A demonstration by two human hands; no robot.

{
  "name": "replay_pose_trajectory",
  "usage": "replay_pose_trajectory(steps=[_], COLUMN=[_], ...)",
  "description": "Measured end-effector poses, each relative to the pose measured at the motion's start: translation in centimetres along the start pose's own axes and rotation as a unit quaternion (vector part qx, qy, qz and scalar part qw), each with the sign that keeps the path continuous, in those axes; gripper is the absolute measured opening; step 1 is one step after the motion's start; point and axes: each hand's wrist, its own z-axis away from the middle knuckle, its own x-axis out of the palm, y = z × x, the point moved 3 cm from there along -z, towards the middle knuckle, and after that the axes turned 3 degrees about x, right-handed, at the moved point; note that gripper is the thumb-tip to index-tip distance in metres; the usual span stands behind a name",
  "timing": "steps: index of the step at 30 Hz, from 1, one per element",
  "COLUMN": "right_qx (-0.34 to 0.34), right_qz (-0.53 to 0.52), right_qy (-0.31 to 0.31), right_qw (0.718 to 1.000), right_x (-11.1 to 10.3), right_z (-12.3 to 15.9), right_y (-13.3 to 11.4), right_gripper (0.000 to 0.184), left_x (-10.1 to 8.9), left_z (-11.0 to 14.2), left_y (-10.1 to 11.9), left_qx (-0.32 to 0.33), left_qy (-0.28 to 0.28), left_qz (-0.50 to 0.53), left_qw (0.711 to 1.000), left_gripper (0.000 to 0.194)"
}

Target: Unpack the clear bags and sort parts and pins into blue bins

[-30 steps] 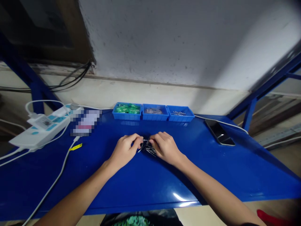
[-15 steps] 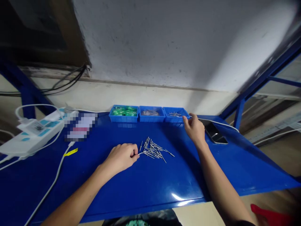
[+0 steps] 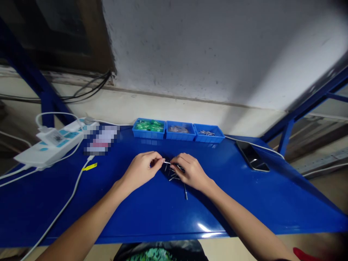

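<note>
My left hand [image 3: 143, 167] pinches one end of a thin silver blind rivet [image 3: 166, 162] between thumb and fingertips. At the rivet's other end, the thumb and fingers of my right hand [image 3: 191, 170] are closed. Underneath lies a pile of loose blind rivets [image 3: 174, 177] on the blue table [image 3: 152, 214], partly hidden by my right hand. One rivet [image 3: 186, 193] points out toward the front of the table. Several more lie in the right-hand blue bin [image 3: 209, 139] at the back.
Left of that bin stand a blue bin [image 3: 181, 136] with clear bags and a blue bin [image 3: 149, 135] with green packets. A black phone [image 3: 252, 156] lies at the right. A white power strip [image 3: 40, 154], cables and a pixelated phone-like object [image 3: 102, 140] occupy the left.
My right hand has come from the right-hand bin to the pile and meets my left hand at the rivet. My left hand has lifted the rivet slightly. The view has shifted.
</note>
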Motion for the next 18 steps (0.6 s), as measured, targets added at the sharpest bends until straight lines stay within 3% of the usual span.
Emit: replay_pose_trajectory(steps=[10,18], right_qx=[0.014,0.008], right_qz=[-0.028,-0.041], right_qy=[0.003,0.01], right_qw=[1.0,0.999], right_x=[-0.38,-0.82], right_z=[-0.01,0.04], right_y=[0.54,0.37], right_gripper=[0.016,0.013], left_x=[0.58,0.76], left_z=[0.31,0.3], left_y=[0.62,0.45], left_qx=[0.036,0.026], left_qy=[0.02,0.03], left_qz=[0.024,0.009], left_qw=[0.999,0.999], left_gripper=[0.012,0.02])
